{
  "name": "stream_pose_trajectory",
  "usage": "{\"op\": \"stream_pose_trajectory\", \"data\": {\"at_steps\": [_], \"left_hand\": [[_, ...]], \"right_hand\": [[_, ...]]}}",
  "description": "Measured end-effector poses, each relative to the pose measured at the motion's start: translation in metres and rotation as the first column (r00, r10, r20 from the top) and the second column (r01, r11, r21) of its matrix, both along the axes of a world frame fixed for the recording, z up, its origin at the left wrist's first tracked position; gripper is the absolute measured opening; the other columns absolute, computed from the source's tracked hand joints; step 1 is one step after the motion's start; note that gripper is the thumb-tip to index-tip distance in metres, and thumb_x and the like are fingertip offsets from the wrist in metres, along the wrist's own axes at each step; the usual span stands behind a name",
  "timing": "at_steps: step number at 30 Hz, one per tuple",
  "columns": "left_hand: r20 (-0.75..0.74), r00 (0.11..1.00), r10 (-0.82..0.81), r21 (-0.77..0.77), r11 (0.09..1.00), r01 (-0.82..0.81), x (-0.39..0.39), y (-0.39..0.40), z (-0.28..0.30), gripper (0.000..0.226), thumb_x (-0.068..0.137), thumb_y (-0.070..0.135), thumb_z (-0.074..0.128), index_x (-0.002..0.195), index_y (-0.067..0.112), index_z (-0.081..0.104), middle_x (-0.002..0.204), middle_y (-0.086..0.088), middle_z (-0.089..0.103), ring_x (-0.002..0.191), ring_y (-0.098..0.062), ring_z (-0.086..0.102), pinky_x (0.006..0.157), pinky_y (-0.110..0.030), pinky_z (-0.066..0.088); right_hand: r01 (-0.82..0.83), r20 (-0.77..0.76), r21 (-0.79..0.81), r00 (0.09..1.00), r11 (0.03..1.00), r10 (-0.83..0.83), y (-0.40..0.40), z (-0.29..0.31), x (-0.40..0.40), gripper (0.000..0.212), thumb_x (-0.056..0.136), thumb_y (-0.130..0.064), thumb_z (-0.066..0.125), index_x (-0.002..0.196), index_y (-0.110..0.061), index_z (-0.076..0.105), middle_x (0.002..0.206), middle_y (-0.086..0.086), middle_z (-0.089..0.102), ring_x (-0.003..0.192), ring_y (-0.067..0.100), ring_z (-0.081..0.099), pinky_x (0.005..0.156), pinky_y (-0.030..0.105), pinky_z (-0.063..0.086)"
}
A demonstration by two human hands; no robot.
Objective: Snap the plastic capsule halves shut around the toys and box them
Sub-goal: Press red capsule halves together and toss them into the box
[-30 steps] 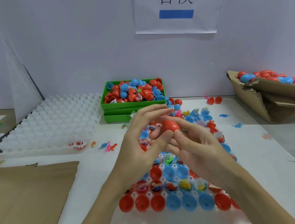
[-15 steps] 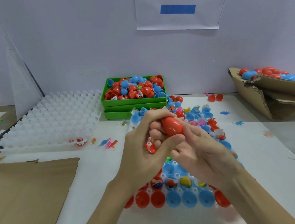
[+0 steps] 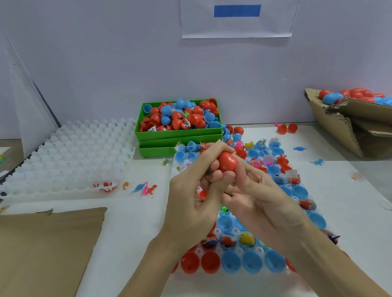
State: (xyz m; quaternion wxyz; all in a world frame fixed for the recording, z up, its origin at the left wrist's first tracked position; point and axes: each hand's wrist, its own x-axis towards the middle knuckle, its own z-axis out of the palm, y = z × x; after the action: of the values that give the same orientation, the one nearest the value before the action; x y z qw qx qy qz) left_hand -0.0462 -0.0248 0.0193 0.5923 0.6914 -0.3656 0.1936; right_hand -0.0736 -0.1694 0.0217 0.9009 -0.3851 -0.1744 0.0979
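While both hands are meeting above the tray (image 3: 280, 274), the left hand (image 3: 192, 196) and the right hand (image 3: 253, 193) are together gripping one red capsule (image 3: 227, 161). The capsule is sitting raised between them, clear of the table (image 3: 131, 237). The left thumb and fingers are curling over its top and left side; the right fingers are wrapping it from below and from the right. Whether its two halves are fully seated cannot be told, as fingers are covering the seam. A second red piece (image 3: 201, 193) is showing inside the left palm; what it is cannot be told.

Under the forearms, the tray is holding open red and blue halves (image 3: 231, 262) in rows, several with small toys (image 3: 246, 239) lying in them. More halves and toys are lying loose at the tray's far end.

At the back, a green bin (image 3: 179, 133) is standing on a second green bin, heaped with red and blue halves. To its left, a white moulded tray (image 3: 68, 159) is lying on the table. At the far right, a tilted cardboard box (image 3: 354, 129) is holding closed red and blue capsules (image 3: 363, 94). A flat cardboard sheet (image 3: 34, 257) is lying at the near left. A paper sign (image 3: 237, 9) with a blue bar is hanging on the wall.
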Motion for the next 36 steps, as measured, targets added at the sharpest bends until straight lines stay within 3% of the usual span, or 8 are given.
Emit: {"op": "stream_pose_trajectory", "data": {"at_steps": [4,7,9,12,16,25,29,36], "left_hand": [[-0.090,0.992,-0.092,-0.007,0.996,0.092,0.004,-0.002,-0.001,0.029,0.108,0.030,0.052,0.135,0.021,0.057,0.123,0.014,0.066,0.113,-0.015,0.068,0.093,-0.021,0.054],[-0.245,0.949,-0.199,-0.009,0.979,0.204,0.009,0.000,-0.002,0.038,0.110,0.029,0.043,0.146,0.023,0.052,0.140,0.014,0.061,0.136,-0.013,0.056,0.106,-0.022,0.049],[-0.339,0.915,-0.219,-0.051,0.975,0.214,0.011,0.001,-0.001,0.041,0.111,0.036,0.036,0.148,0.031,0.052,0.144,0.015,0.060,0.137,-0.010,0.055,0.107,-0.024,0.049],[-0.416,0.889,-0.190,-0.112,0.981,0.157,0.013,0.002,0.002,0.033,0.109,0.035,0.046,0.134,0.024,0.065,0.129,0.006,0.070,0.118,-0.018,0.070,0.094,-0.028,0.057],[-0.449,0.882,-0.139,-0.098,0.990,0.106,0.016,0.002,0.000,0.016,0.100,0.020,0.068,0.115,0.016,0.073,0.107,0.003,0.076,0.104,-0.016,0.074,0.087,-0.024,0.059],[-0.534,0.822,-0.197,-0.201,0.974,0.103,0.020,0.001,-0.007,0.018,0.090,0.025,0.076,0.103,0.012,0.074,0.102,-0.001,0.078,0.103,-0.018,0.076,0.085,-0.025,0.060],[-0.527,0.836,-0.153,-0.196,0.979,0.055,0.020,-0.002,-0.008,0.024,0.083,0.028,0.081,0.100,0.013,0.074,0.099,-0.003,0.078,0.098,-0.020,0.077,0.084,-0.028,0.061],[-0.634,0.747,-0.203,-0.233,0.970,0.066,0.024,0.004,-0.006,0.028,0.094,0.031,0.072,0.101,0.005,0.076,0.099,-0.015,0.078,0.086,-0.029,0.079,0.084,-0.031,0.063]], "right_hand": [[0.048,0.005,0.013,0.999,0.999,-0.048,-0.002,0.001,0.000,0.049,0.090,-0.022,0.077,0.131,0.001,0.065,0.117,0.015,0.071,0.117,0.028,0.066,0.107,0.038,0.052],[0.332,0.141,-0.268,0.942,0.904,-0.304,-0.005,0.003,0.000,0.044,0.095,-0.021,0.071,0.136,-0.006,0.065,0.123,0.010,0.074,0.118,0.025,0.070,0.100,0.032,0.056],[0.620,0.399,-0.492,0.785,0.612,-0.474,-0.008,0.002,0.001,0.049,0.091,-0.027,0.074,0.137,-0.014,0.065,0.118,-0.004,0.077,0.109,0.014,0.074,0.093,0.024,0.058],[0.823,0.706,-0.538,0.558,0.182,-0.436,-0.012,-0.002,0.003,0.048,0.082,-0.037,0.080,0.125,-0.017,0.069,0.106,-0.011,0.075,0.095,0.004,0.073,0.087,0.016,0.056],[0.880,0.863,-0.466,0.432,-0.086,-0.261,-0.011,-0.009,0.004,0.049,0.085,-0.040,0.073,0.124,-0.010,0.068,0.101,-0.003,0.068,0.082,0.008,0.064,0.086,0.011,0.049],[0.865,0.879,-0.476,0.461,-0.160,-0.126,-0.010,-0.008,0.003,0.047,0.095,-0.042,0.057,0.121,-0.005,0.067,0.095,-0.002,0.064,0.080,0.013,0.057,0.075,0.026,0.056],[0.843,0.853,-0.521,0.513,-0.131,-0.096,-0.011,-0.008,0.005,0.051,0.095,-0.039,0.058,0.133,-0.006,0.064,0.108,-0.001,0.064,0.091,0.011,0.059,0.086,0.032,0.059],[0.825,0.827,-0.554,0.530,-0.113,-0.187,-0.008,-0.008,0.002,0.053,0.094,-0.048,0.055,0.134,-0.013,0.064,0.106,-0.008,0.059,0.090,0.008,0.059,0.086,0.026,0.055]]}}
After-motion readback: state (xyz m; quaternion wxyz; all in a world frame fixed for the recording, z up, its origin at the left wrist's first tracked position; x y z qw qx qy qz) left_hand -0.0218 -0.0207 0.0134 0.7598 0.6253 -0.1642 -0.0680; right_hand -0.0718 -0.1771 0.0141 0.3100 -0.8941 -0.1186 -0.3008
